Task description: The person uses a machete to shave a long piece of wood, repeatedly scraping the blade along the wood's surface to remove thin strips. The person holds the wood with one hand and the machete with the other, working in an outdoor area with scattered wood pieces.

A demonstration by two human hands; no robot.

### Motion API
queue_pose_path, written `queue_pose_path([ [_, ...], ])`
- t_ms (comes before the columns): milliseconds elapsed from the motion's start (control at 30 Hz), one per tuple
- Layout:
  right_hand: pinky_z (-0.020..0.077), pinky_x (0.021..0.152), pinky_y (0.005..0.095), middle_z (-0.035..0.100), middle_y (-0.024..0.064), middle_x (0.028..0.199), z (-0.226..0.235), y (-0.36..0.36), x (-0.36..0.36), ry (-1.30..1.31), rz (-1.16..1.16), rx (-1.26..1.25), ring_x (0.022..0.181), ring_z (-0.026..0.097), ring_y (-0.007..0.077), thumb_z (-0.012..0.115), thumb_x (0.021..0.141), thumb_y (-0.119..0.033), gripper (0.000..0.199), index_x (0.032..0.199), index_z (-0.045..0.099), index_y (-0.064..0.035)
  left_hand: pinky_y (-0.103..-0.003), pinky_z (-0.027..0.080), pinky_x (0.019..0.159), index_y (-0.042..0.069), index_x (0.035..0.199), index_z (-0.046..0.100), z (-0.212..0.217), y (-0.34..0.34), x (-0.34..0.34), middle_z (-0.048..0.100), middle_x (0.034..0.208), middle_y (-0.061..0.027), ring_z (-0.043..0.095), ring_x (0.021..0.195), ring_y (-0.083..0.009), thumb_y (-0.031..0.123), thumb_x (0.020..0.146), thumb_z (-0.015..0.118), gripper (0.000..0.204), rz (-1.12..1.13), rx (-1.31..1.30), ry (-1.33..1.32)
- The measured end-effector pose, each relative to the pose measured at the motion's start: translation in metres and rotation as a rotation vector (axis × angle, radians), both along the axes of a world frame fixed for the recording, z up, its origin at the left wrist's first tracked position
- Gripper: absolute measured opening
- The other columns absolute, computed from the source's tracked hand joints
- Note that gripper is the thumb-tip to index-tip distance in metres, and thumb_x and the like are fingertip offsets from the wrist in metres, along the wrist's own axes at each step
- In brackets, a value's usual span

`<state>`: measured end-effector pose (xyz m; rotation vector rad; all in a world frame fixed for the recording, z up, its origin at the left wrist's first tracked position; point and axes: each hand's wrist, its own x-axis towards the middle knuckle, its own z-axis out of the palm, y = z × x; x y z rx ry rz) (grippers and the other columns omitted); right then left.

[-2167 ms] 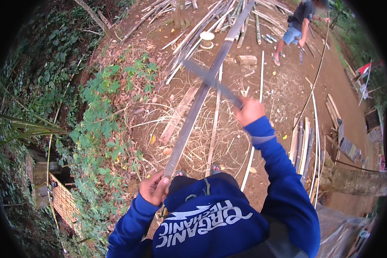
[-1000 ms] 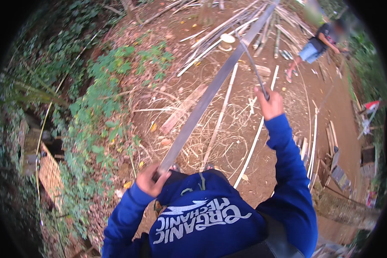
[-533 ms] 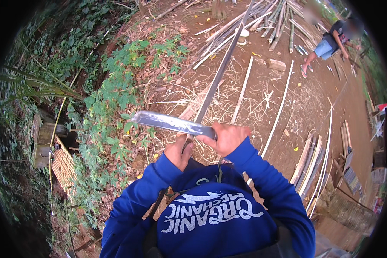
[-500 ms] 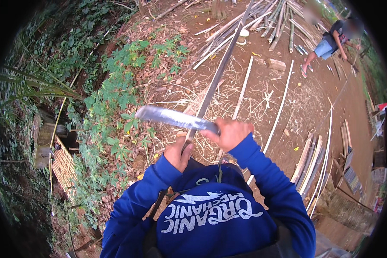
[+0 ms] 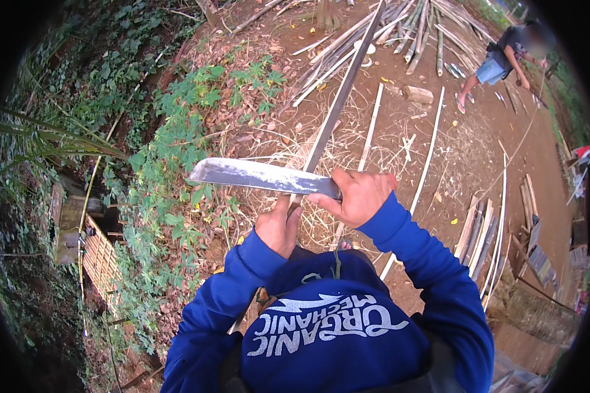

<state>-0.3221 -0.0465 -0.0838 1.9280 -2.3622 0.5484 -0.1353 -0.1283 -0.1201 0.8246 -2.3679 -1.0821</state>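
Note:
My left hand (image 5: pixel 278 227) is closed around the near end of a long, dark bamboo strip (image 5: pixel 334 111), which slants away toward the far pile. In my right hand (image 5: pixel 364 196) is a machete (image 5: pixel 262 175), its handle hidden in my fist. The broad, worn blade points left and lies across the strip just beyond my left hand. Whether the edge bites into the strip cannot be made out. Thin pale shavings (image 5: pixel 354 150) lie on the ground beneath.
Bamboo poles (image 5: pixel 426 33) are piled at the far side. Long pale strips (image 5: pixel 429 157) and a short log (image 5: pixel 418 95) lie on the soil. Split pieces (image 5: pixel 475 236) are stacked at right. A person (image 5: pixel 498 65) stands far right. Green plants (image 5: pixel 170 150) border the left.
The machete, blurred before, now shows sharply, with its tip farther left and its blade more level. My left hand still grips the strip. The person at far right has shifted slightly.

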Motion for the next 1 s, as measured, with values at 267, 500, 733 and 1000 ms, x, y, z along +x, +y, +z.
queue_pose_path([
  [267,0.0449,0.042,0.0416,0.059,0.0087,0.053,0.006,-0.002,-0.012,0.066,0.012,-0.043,0.045,0.061,0.0275,0.060,0.080,-0.067,0.057,0.071,0.060,-0.0109,-0.040,0.049,0.056,-0.001,0.107,0.055,0.010,0.001,0.002,0.064,0.071,-0.0192,0.066,0.066,-0.0363,0.009,0.094,0.054,0.017,-0.004,0.052,0.005],
  [500,0.0454,0.044,0.0418,0.060,0.0077,0.056,0.005,-0.002,-0.020,0.022,-0.016,0.023,0.047,0.061,0.0269,0.061,0.077,-0.069,0.057,0.073,0.062,-0.0121,-0.039,0.050,0.062,-0.001,0.109,0.056,0.011,0.009,0.005,0.065,0.076,-0.0190,0.068,0.070,-0.0340,0.009,0.094,0.053,0.018,0.013,0.096,0.000],
  [733,0.0493,0.047,0.0432,0.061,0.0112,0.055,0.008,-0.009,-0.036,0.153,0.080,-0.076,0.052,0.064,0.0291,0.051,0.079,-0.075,0.065,0.078,0.064,-0.0106,-0.039,0.049,0.058,0.000,0.106,0.055,0.023,0.005,0.010,0.063,0.069,-0.0184,0.067,0.064,-0.0335,0.010,0.094,0.054,0.016,0.004,0.082,-0.103],
  [1000,0.0509,0.051,0.0431,0.058,0.0126,0.053,0.015,0.003,-0.065,0.156,-0.058,0.138,0.051,0.063,0.0300,0.048,0.090,-0.063,0.058,0.091,0.070,-0.0099,-0.037,0.048,0.052,0.001,0.104,0.056,-0.003,0.016,0.033,0.062,0.066,-0.0179,0.065,0.059,-0.0340,0.010,0.093,0.056,0.014,-0.017,0.075,-0.038],
])
